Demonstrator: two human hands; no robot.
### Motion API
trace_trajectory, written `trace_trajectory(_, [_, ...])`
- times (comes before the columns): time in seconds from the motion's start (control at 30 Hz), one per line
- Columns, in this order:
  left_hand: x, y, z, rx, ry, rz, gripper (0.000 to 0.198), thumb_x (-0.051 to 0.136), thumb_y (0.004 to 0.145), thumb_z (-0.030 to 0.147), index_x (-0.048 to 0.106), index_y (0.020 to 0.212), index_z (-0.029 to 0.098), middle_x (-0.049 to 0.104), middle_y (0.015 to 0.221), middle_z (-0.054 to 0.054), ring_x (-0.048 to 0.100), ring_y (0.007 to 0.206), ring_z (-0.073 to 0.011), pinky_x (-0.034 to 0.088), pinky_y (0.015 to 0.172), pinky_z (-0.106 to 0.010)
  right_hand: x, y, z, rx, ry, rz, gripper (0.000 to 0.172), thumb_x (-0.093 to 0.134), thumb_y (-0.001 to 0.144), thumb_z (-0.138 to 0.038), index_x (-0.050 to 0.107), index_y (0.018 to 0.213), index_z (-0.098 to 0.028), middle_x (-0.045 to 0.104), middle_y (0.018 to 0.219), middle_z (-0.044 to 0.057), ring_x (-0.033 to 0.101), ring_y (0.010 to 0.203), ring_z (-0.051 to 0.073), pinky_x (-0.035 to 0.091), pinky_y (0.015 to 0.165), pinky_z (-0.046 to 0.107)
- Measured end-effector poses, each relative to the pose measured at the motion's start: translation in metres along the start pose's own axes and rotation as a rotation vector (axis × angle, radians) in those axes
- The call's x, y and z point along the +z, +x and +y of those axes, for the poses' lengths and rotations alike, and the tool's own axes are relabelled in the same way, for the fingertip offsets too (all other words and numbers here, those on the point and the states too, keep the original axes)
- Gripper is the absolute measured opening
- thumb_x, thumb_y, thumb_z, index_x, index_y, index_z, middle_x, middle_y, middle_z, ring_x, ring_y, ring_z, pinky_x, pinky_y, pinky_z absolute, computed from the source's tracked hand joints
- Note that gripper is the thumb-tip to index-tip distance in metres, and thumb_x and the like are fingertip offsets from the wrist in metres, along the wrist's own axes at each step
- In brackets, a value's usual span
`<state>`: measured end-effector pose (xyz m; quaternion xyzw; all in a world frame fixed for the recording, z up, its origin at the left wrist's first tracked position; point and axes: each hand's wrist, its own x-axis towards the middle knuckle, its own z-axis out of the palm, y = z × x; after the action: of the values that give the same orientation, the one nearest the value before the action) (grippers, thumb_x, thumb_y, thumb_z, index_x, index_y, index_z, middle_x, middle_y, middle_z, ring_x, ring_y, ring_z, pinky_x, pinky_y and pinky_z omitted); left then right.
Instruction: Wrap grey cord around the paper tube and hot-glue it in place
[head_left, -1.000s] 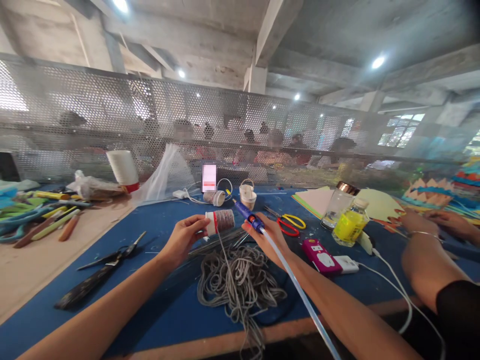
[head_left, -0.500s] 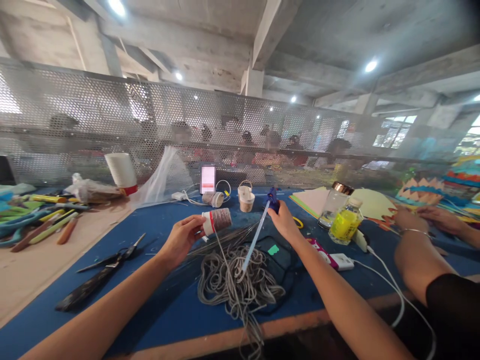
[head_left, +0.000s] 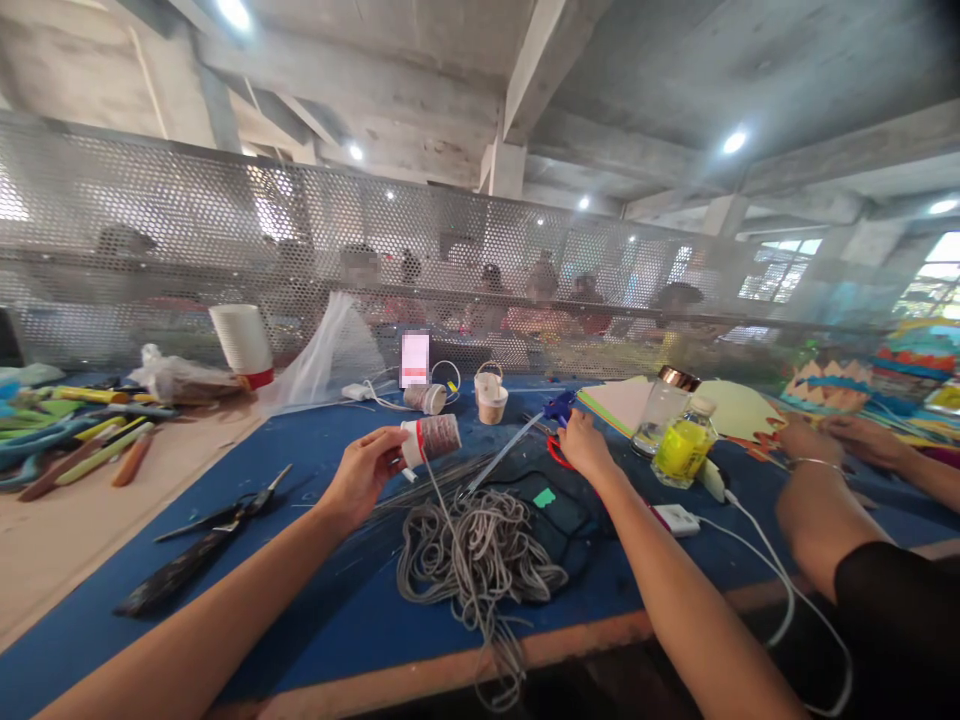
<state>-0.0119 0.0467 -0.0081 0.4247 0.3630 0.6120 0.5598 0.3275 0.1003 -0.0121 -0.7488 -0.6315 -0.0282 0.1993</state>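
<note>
My left hand (head_left: 369,472) pinches a white paper cup (head_left: 433,442) on its side, with brownish-grey cord wound round part of it and a red band. From the cup a grey cord runs down to a loose heap of grey cord (head_left: 484,560) at the table's front. My right hand (head_left: 586,445) is closed at a blue glue gun (head_left: 558,406), low over the table; its fingertips are partly hidden. A long translucent glue stick (head_left: 502,452) sticks out of the gun toward the heap. Close by the right fingers are red-handled scissors (head_left: 556,454).
Black scissors (head_left: 202,550) lie at left. A small cord-wrapped bucket (head_left: 491,400), another wrapped cup (head_left: 425,399) and a phone (head_left: 415,360) stand behind. Right are a yellow bottle (head_left: 684,450), a glass jar (head_left: 660,410), a white charger (head_left: 675,518) and another person's arm (head_left: 814,500).
My right hand has moved the glue gun slightly right and down, and the glue stick has swung flatter, off the cord heap. Red-handled scissors now show beside it. The left hand stays nearly still.
</note>
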Motion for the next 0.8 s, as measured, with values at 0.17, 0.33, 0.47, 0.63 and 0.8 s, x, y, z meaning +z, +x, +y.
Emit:
trace_trajectory(0.17, [0.0,0.001,-0.003,-0.023,-0.036,-0.011,0.015,0.077,0.069,0.027,0.071,0.075,0.015,0.069,0.076,-0.002,0.061,0.067,-0.0128,0.049,0.063,-0.023,0.005,-0.007,-0.003,-0.06,-0.105,-0.064,0.036,0.046,0.092,-0.018,0.047,0.123,0.0,0.052,0.119,0.028,0.064,0.102,0.03,0.049,0.086,0.04])
trace_trajectory(0.33, [0.002,-0.001,-0.004,-0.042,-0.051,-0.05,0.015,0.078,0.07,0.026,0.07,0.075,0.015,0.068,0.073,-0.001,0.061,0.067,-0.0117,0.05,0.066,-0.022,0.009,-0.015,-0.008,-0.094,-0.169,-0.08,0.032,0.041,0.09,-0.007,0.053,0.119,-0.001,0.056,0.116,0.027,0.064,0.099,0.028,0.05,0.085,0.038])
trace_trajectory(0.47, [0.002,-0.001,-0.005,-0.049,-0.053,-0.07,0.016,0.079,0.069,0.027,0.07,0.075,0.015,0.066,0.07,-0.001,0.06,0.067,-0.0122,0.05,0.066,-0.022,0.003,-0.022,-0.011,-0.105,-0.194,-0.047,0.031,0.042,0.089,-0.006,0.056,0.116,-0.002,0.057,0.115,0.026,0.062,0.103,0.029,0.048,0.088,0.041])
trace_trajectory(0.63, [0.002,0.0,-0.005,-0.041,-0.046,-0.08,0.018,0.081,0.066,0.026,0.072,0.077,0.014,0.067,0.073,-0.001,0.061,0.069,-0.0125,0.05,0.068,-0.023,-0.011,-0.027,-0.026,-0.187,-0.081,0.105,0.027,0.052,0.092,-0.023,0.059,0.116,-0.012,0.056,0.121,0.02,0.051,0.12,0.031,0.038,0.1,0.047])
trace_trajectory(0.8, [0.003,-0.001,-0.003,-0.02,-0.03,-0.097,0.02,0.08,0.069,0.03,0.072,0.078,0.014,0.069,0.079,-0.003,0.062,0.071,-0.0127,0.05,0.069,-0.023,-0.011,-0.048,-0.076,-0.444,0.679,-0.26,0.023,0.053,0.092,-0.035,0.061,0.106,-0.018,0.07,0.103,0.008,0.066,0.095,0.018,0.048,0.088,0.031])
